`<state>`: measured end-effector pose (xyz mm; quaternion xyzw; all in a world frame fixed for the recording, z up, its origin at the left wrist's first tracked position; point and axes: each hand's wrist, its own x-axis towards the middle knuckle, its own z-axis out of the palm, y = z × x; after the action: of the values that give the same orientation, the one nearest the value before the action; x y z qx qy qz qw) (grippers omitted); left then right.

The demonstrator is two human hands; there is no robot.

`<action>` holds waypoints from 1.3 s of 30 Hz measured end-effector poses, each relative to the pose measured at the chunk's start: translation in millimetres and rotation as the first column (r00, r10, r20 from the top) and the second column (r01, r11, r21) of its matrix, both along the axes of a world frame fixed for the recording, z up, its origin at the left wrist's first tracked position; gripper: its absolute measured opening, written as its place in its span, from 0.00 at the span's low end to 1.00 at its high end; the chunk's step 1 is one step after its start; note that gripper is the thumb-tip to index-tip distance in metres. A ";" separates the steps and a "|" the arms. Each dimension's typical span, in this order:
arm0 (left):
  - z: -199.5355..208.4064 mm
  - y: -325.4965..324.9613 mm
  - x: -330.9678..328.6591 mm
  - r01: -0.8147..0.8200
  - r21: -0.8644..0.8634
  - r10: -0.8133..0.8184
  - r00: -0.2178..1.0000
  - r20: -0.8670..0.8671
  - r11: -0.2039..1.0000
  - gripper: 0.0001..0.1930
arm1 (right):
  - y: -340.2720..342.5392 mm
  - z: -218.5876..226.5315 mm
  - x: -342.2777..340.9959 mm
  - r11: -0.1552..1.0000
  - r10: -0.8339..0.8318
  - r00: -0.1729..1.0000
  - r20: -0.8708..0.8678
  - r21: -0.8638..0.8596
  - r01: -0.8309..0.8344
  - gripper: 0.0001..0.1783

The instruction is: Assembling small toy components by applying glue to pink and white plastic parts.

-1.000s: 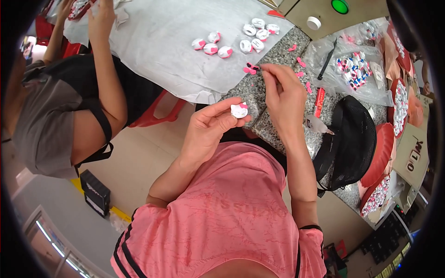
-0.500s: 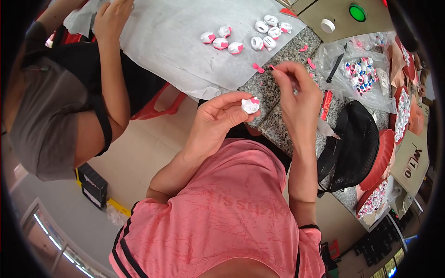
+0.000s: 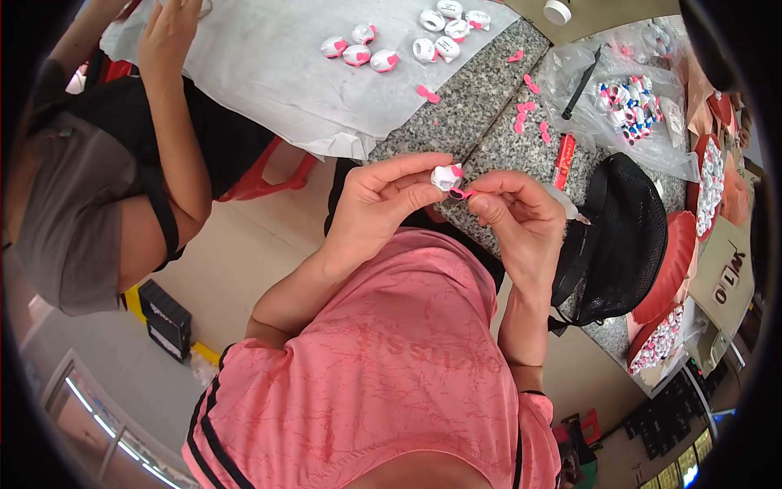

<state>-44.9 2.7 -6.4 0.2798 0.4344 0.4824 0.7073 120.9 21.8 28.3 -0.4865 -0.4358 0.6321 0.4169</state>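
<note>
My left hand pinches a small white cat-head-shaped plastic piece with a pink patch, between thumb and fingers. My right hand is closed on a small pink plastic piece, which meets the lower right side of the white piece. Both hands are close together in front of the stone-topped table's near edge. Several loose pink pieces lie on the speckled stone top. Farther off, several white-and-pink pieces rest in two groups on a white sheet.
To the right sit a black mesh bag, a red-labelled tube, a black pen and a clear plastic bag of small coloured pieces. Red trays line the right side. At the left, another person's arm reaches over the white sheet.
My right hand has come down and left from above the stone top, bringing the pink piece against the white one. The white piece has turned slightly in my left hand.
</note>
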 end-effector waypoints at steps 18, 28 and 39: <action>-2.4 0.0 4.7 0.043 0.137 -0.031 0.996 -0.084 0.990 0.16 | -7.3 -4.3 0.2 0.999 -0.045 0.987 0.154 0.016 0.043 0.06; 2.4 -0.2 9.0 0.038 0.192 -0.020 0.995 -0.097 0.981 0.16 | -14.1 -4.6 -5.3 0.969 -0.149 0.930 0.337 0.235 0.070 0.06; 4.2 -3.0 15.5 -0.030 0.131 0.039 0.997 -0.067 0.991 0.15 | -14.4 -1.4 -4.4 0.956 -0.168 0.909 0.381 0.289 0.055 0.04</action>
<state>-29.4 -0.3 -2.3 0.3340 0.4311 0.5119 0.6637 116.5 7.4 27.0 -0.5682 -0.5657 0.4280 0.4172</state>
